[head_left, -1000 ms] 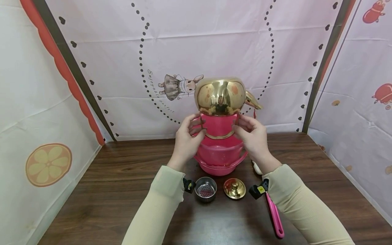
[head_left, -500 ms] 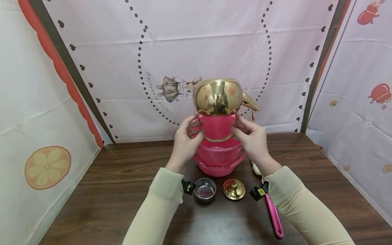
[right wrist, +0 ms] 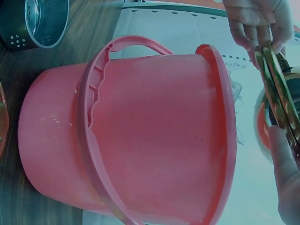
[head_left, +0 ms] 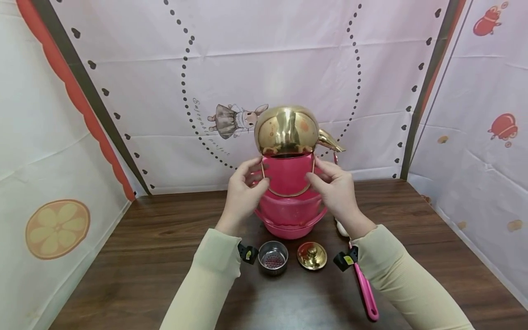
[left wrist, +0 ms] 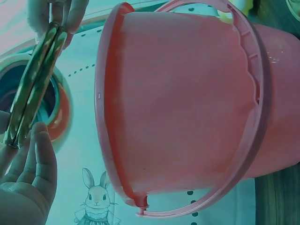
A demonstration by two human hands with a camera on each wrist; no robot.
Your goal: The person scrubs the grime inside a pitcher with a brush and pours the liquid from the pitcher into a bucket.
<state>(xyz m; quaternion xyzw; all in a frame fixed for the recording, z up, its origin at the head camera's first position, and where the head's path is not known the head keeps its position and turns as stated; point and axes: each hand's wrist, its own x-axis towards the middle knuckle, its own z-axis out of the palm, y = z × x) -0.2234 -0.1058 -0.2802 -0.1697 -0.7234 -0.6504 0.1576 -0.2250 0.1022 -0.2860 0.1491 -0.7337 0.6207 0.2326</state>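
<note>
A shiny gold teapot is tipped over above a pink bucket, its spout pointing right and its opening facing down. The gold handle hangs in front of the bucket's mouth. My left hand pinches the handle's left side between thumb and fingers. On the other side my right hand grips it the same way. In both wrist views the handle shows as two parallel gold bars, with the teapot's round opening behind. The bucket's inside is hidden.
In front of the bucket stand a metal strainer cup with a perforated base and a gold lid with a knob. A pink-handled tool with a white end lies under the right wrist. A printed cloth hangs behind the table.
The teapot has tilted a little, so a dark strip of its opening shows and its handle sits lower. Both hands keep their hold. The whole view has shifted slightly.
</note>
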